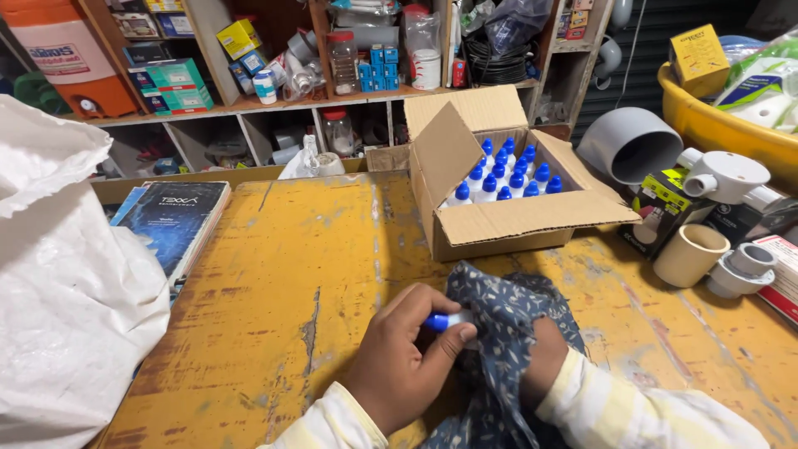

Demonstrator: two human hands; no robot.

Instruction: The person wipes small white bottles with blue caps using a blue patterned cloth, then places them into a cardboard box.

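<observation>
My left hand [399, 357] grips a small white bottle with a blue cap [440, 321] low over the yellow table [299, 274]. My right hand [544, 353] is wrapped in a dark blue patterned cloth [511, 312] that presses against the bottle; most of that hand is hidden under the cloth. Behind them stands an open cardboard box [507, 224] holding several of the same blue-capped bottles [503, 179], upright in rows.
A big white sack [58, 283] fills the left side, next to a dark book [179, 216]. Pipe fittings [723, 249], a grey pipe piece [632, 145] and a yellow tub [715, 125] crowd the right. Stocked shelves [332, 75] run behind the table.
</observation>
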